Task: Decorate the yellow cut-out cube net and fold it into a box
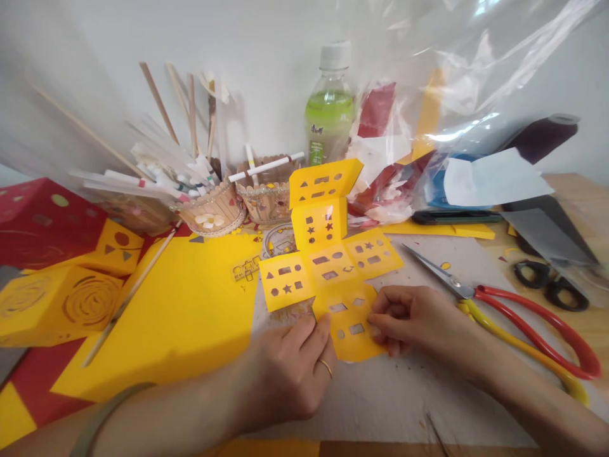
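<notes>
A yellow paper box cutout [333, 273], cross-shaped and pierced with small stars, circles, triangles and rectangles, lies unfolded in front of me. Its far panels tilt upward, while the side panels and the nearest one lie lower. My left hand [297, 365], with a ring on one finger, pinches the left edge of the near panel. On the opposite edge of that panel, the bent fingers of my right hand [404, 317] grip the paper. To the right, scissors with red and yellow handles [504, 311] rest with their blades pointing at the cutout.
A large yellow sheet [190, 298] lies left with a thin stick [130, 298] across it. Yellow and red paper boxes [61, 301] stand farther left. Behind are stick-sided pots [214, 206], a green drink bottle [329, 114] and clear plastic. Black-handled scissors [566, 295] lie right.
</notes>
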{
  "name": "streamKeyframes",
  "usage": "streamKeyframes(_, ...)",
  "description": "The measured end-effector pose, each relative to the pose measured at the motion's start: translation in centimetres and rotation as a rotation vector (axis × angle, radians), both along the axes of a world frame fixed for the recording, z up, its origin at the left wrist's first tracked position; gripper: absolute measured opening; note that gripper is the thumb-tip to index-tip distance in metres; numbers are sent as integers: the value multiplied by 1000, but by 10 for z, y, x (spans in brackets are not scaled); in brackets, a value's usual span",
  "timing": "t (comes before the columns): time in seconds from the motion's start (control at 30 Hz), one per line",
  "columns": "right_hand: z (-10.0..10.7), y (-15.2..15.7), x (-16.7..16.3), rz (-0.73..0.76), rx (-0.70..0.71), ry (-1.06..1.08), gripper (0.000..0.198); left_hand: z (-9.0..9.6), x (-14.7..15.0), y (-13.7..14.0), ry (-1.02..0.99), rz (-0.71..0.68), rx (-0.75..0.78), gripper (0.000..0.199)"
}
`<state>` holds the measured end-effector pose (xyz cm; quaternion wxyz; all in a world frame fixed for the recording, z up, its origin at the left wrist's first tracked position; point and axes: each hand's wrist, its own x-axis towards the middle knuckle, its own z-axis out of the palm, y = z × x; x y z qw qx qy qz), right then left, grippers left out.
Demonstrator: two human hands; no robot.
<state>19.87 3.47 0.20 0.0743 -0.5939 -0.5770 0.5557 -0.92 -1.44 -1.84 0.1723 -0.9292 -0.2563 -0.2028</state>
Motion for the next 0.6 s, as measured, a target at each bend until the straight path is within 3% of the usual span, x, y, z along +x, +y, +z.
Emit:
streamKeyframes(0.17,-6,-2,4,78,148,-49,5,2,0,1,13,-7,-8,23)
streamKeyframes(0.33,-3,-5,2,86,306,-158,13,1,1,2,-1,-6,-21,25)
streamKeyframes(0.6,-9,-7,3,83,347,-119,12,0,0,-1,27,7,-36,24)
